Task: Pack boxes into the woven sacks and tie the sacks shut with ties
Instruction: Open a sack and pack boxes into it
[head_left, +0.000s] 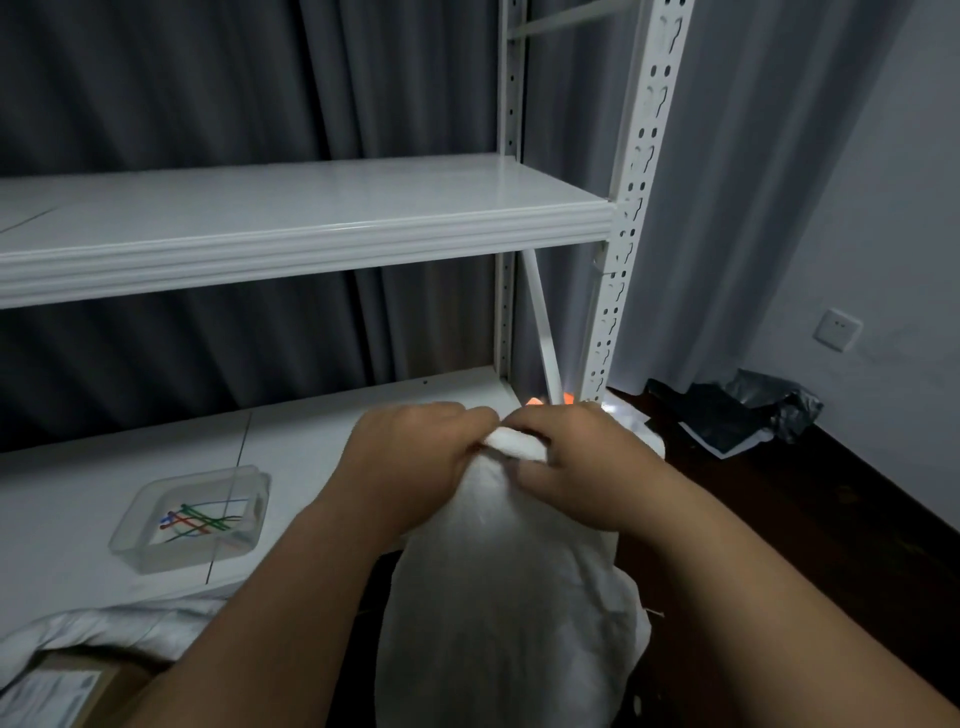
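Both hands are busy at the mouth of a filled white woven sack (511, 587) that stands upright in the near middle of the view, just in front of the lower shelf (311, 441) of a white metal rack. The left hand (410, 457) grips the bunched top of the sack from the left, fingers curled round the fabric; the right hand (576, 462) pinches the same gathered neck (517, 444) from the right, so the two hands meet over it. The step in hand looks like closing the sack: gathering and twisting its mouth into a tight neck. No tie can be seen on the neck (the fingers hide much of it, so this is a judgement).

The coloured ties (200, 519) lie in a clear plastic tray (249, 480) on the shelf, to the left of the sack and well apart from both hands. The next move probably calls for one hand to keep the neck squeezed while the other reaches left for a tie. A cardboard box (93, 680) and another white sack (104, 629) lie at the near left.
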